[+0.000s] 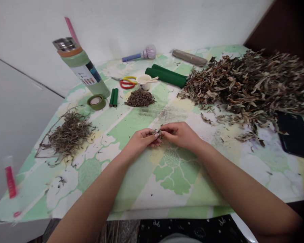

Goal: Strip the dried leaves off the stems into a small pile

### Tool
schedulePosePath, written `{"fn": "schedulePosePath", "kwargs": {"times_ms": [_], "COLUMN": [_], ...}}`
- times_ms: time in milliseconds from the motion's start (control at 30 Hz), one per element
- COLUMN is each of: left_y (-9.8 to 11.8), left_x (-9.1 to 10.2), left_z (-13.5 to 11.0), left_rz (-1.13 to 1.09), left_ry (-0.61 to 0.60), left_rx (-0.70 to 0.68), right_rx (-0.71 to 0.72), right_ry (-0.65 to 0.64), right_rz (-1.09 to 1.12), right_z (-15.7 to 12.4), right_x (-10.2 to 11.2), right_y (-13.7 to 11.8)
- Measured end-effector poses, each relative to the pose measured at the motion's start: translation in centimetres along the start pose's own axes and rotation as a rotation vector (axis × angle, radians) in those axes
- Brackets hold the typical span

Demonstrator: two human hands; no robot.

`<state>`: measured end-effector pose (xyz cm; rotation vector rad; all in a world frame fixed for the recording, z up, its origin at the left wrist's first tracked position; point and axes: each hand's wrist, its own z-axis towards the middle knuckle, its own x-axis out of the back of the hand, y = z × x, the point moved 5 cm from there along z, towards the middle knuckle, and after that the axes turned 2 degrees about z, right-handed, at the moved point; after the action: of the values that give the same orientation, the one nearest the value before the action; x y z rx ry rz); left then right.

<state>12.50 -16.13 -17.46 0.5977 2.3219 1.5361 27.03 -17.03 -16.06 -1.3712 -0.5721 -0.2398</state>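
Note:
My left hand (pixel 142 140) and my right hand (pixel 180 134) meet at the middle of the table, fingers pinched together on a small dried leaf piece (pixel 158 132) held between them just above the cloth. A large heap of dried leaves (pixel 248 81) lies to the right, a small dark pile of bits (pixel 140 98) lies beyond my hands, and a pile of thin stems (pixel 67 135) lies to the left.
On the green flowered tablecloth (pixel 172 175) stand a green flask (pixel 83 67), a tape roll (pixel 96 101), scissors (pixel 127 82), a white cup (pixel 144 81), green rolls (pixel 167 76), and a black phone (pixel 295 135) at the right edge.

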Motion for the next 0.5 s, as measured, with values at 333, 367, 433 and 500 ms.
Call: {"fn": "schedulePosePath", "kwargs": {"times_ms": [333,367,433,500], "left_y": [-0.19,-0.15,-0.08,-0.09], "left_x": [0.02,-0.01,-0.04,-0.05], "left_z": [0.07,0.05,0.03,0.06], "left_rz": [-0.019,-0.015,-0.007,-0.009], "left_ry": [-0.01,-0.01,-0.01,-0.01], "left_rx": [0.001,-0.002,-0.007,-0.009], "right_rx": [-0.003,-0.003,-0.003,0.0], "right_ry": [-0.023,-0.031,-0.036,-0.026], "right_rz": [0.056,0.059,0.06,0.057], "right_z": [-0.01,0.0,0.02,0.02], "right_x": [-0.22,-0.3,-0.38,-0.33], "right_y": [0.18,0.25,0.31,0.25]}}
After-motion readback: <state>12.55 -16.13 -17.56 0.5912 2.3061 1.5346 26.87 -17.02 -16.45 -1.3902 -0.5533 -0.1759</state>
